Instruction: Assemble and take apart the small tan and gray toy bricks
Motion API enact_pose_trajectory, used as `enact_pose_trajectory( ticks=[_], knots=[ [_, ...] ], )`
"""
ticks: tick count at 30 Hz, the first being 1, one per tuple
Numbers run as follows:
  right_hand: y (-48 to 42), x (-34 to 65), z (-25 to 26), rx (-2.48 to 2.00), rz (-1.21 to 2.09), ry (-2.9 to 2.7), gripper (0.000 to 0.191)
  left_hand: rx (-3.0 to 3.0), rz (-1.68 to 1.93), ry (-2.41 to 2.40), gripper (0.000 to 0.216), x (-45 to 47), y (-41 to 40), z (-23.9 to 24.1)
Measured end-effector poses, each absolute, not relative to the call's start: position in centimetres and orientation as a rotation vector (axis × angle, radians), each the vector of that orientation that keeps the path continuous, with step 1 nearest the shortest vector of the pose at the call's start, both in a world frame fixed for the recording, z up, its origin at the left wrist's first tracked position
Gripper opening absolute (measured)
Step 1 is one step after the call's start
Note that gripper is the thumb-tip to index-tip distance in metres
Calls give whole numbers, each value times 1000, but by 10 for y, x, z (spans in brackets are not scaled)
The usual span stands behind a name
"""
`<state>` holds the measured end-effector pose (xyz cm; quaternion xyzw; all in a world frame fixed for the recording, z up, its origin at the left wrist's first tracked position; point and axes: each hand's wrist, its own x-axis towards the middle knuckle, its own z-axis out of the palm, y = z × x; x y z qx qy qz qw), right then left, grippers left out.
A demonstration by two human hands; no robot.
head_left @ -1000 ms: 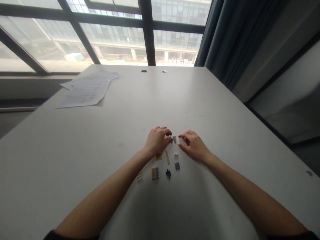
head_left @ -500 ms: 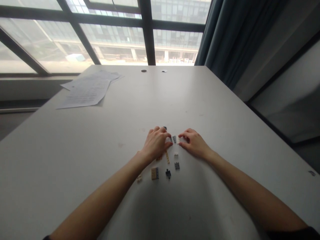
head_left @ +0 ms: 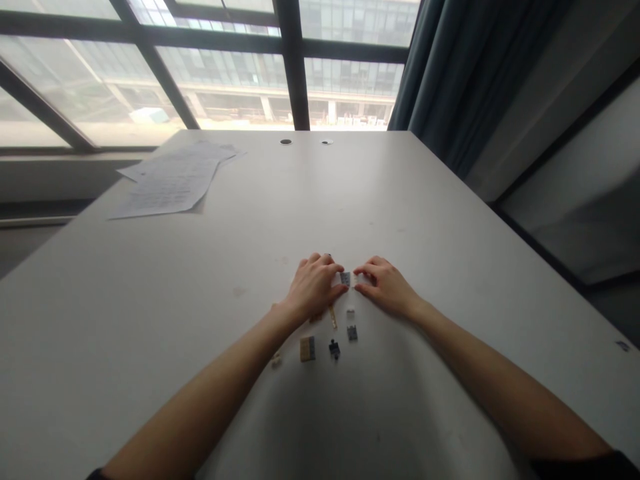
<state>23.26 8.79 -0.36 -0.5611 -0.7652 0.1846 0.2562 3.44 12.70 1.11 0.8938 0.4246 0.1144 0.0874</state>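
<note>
— Moved since the earlier frame: your gray bricks (head_left: 345, 279), apart then, side by side now with no clear gap. Holdings?

— Left hand (head_left: 316, 283): fingers clamped on the gray bricks by their ends. Right hand (head_left: 387, 287): fingers closed on a white brick (head_left: 355, 280), just beside the gray bricks. Whether the gray bricks are joined, you cannot tell from this view.

— Handling notes?

— Advisory: keep your left fingers low and steady at the ends, so the gray bricks stay flush. Keep the white brick level and its edge parallel to theirs; light, square pressure should prevent tilting.

— Containers, with contents?

— None visible. Loose on your counter (head_left: 375, 220): small white piece (head_left: 351, 312), one; gray plate (head_left: 353, 333), one; black knobbed piece (head_left: 335, 347), one; tan-and-gray block (head_left: 307, 349), one; yellow strip (head_left: 333, 317), one, partly hidden by your left hand; cream pieces (head_left: 276, 360), left of the block, count unclear.
</note>
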Motion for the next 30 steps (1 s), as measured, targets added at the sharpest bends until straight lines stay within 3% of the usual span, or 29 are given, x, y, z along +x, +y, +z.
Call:
enact_pose_trajectory(
  ticks=[17, 21, 24, 30],
  knots=[
    [92, 230, -2, -1514, 548, -2037, 28, 2643, 329, 1223, 32, 38, 127, 15],
    [93, 246, -2, -1485, 755, -1846, 40, 2588, 568, 1282, 44, 14, 141, 30],
    [93, 263, -3, -1518, 820, -1671, 38, 2433, 803, 1445, 41, -15, 157, 40],
    [86, 270, -6, -1533, 784, -1646, 34, 2371, 483, 1441, 30, -39, 161, 26]
  ],
)
